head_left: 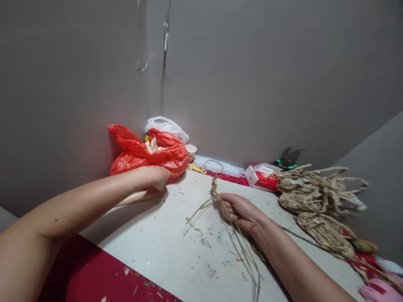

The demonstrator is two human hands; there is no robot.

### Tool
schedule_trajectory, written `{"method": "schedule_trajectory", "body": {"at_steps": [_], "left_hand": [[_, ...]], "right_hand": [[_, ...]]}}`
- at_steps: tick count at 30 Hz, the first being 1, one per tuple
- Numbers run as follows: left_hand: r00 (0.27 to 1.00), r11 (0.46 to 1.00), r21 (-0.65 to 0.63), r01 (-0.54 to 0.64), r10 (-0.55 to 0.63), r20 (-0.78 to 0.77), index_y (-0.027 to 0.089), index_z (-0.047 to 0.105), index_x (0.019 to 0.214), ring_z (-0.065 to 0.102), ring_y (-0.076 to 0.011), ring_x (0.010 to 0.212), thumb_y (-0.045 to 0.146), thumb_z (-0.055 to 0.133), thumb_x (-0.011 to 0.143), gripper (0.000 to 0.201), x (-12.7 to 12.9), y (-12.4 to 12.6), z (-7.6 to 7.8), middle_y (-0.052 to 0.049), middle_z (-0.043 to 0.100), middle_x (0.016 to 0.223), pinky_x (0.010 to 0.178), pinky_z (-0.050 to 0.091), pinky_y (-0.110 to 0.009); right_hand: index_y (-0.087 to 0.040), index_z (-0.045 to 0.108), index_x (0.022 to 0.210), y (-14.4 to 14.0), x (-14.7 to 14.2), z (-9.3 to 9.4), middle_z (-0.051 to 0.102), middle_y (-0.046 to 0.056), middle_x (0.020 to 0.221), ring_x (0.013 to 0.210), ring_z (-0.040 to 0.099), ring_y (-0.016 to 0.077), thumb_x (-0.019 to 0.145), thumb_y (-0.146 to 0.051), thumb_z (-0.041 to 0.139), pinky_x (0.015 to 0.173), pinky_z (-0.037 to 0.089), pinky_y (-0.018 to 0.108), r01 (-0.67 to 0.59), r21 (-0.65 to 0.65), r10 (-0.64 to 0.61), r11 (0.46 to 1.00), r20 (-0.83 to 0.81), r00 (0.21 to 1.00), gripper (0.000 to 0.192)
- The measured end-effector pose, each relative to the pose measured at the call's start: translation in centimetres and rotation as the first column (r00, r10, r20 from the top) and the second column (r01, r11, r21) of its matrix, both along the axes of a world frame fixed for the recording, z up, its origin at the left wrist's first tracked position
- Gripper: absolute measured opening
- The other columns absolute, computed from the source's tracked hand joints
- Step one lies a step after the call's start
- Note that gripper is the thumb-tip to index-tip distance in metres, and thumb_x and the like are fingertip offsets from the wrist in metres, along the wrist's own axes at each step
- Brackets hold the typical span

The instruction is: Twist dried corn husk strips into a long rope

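My right hand (241, 212) is closed around a small braided piece of straw (214, 186) with the fingers pinched near its lower end. Loose strands hang down from it, some to the left over the white board and some below my hand. My left arm reaches across to the red plastic bag (151, 159), with my left hand (161, 178) against its lower right side. The fingers of that hand are hidden. Pale dry strips (153, 145) show in the bag's mouth. A flat pale strip (138, 199) lies beneath my left forearm.
Woven straw sandals (324, 235) are heaped at the right, beside a red and white packet (264, 178). A paper cup (191, 152), a white plastic bag (166, 128) and a thin ring (213, 166) are at the back. Straw scraps dot the white board (179, 264).
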State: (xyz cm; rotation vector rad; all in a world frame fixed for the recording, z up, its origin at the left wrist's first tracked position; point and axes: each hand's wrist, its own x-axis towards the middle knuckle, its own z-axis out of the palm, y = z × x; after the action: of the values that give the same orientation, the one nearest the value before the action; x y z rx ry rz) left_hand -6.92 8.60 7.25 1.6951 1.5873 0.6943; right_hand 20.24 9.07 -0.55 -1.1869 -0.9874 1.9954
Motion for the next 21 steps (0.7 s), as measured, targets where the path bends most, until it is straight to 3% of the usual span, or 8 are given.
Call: {"method": "schedule_trajectory", "body": {"at_steps": [5,8,11,13,15,21], "left_hand": [[0.929,0.989,-0.124,0.082,-0.12,-0.35,0.016,0.054,0.042,0.038,-0.0122,0.049,0.002,0.059,0.046,0.015,-2.4,-2.7,-1.3,0.002,0.043,0.039,0.058,0.033,-0.027],[0.892,0.983,-0.047,0.177,-0.181,-0.414,0.016,0.055,0.05,0.037,-0.0101,0.048,0.008,0.059,0.051,0.008,-2.4,-3.0,-0.7,0.002,0.048,0.047,0.054,0.03,-0.024],[0.956,0.974,0.01,0.227,-0.22,-0.193,0.015,0.053,0.061,0.041,-0.0091,0.052,0.013,0.059,0.057,0.007,-1.3,-2.6,0.5,0.003,0.05,0.056,0.053,0.032,-0.022],[0.969,0.969,-0.057,0.241,-0.237,0.064,0.016,0.053,0.071,0.047,-0.0099,0.055,0.018,0.06,0.061,0.012,0.1,-2.4,1.0,0.003,0.052,0.06,0.053,0.036,-0.022],[0.935,0.957,-0.143,0.254,-0.205,0.289,0.015,0.055,0.08,0.05,-0.0098,0.056,0.022,0.064,0.062,0.022,1.9,-2.0,0.8,0.003,0.053,0.063,0.052,0.038,-0.021],[0.795,0.915,-0.254,0.313,-0.106,0.597,0.012,0.056,0.072,0.039,-0.0025,0.043,0.021,0.073,0.055,0.026,6.7,0.5,-3.1,0.006,0.047,0.052,0.046,0.034,-0.016]], "right_hand": [[-0.018,0.039,0.061,0.1,0.1,-0.3,0.013,-0.012,0.048,0.04,0.005,0.0023,0.07,-0.021,0.055,0.033,0.006,0.014,-0.037,-0.009,0.037,0.999,-0.014,0.999,0.018],[-0.018,0.039,0.062,0.3,0.2,-0.5,0.015,-0.012,0.048,0.039,0.007,0.0019,0.072,-0.021,0.053,0.033,0.006,0.013,-0.081,0.017,0.081,0.997,-0.019,0.997,0.018],[-0.017,0.041,0.063,0.4,0.3,-0.5,0.017,-0.012,0.047,0.037,0.009,0.0015,0.073,-0.021,0.053,0.034,0.006,0.013,-0.101,0.055,0.101,0.993,-0.001,0.995,0.016],[-0.016,0.043,0.064,0.4,0.3,-0.4,0.02,-0.012,0.046,0.036,0.011,0.0012,0.073,-0.021,0.053,0.034,0.007,0.013,-0.091,0.07,0.092,0.993,-0.002,0.996,0.014],[-0.016,0.044,0.064,0.5,0.3,-0.2,0.022,-0.012,0.045,0.036,0.012,0.0011,0.072,-0.02,0.053,0.034,0.007,0.013,-0.082,0.089,0.083,0.993,-0.007,0.997,0.013],[-0.015,0.046,0.064,0.7,0.2,0.2,0.024,-0.013,0.042,0.036,0.011,0.0009,0.072,-0.025,0.058,0.034,0.006,0.014,-0.073,0.137,0.078,0.988,-0.033,0.996,0.017]]}}
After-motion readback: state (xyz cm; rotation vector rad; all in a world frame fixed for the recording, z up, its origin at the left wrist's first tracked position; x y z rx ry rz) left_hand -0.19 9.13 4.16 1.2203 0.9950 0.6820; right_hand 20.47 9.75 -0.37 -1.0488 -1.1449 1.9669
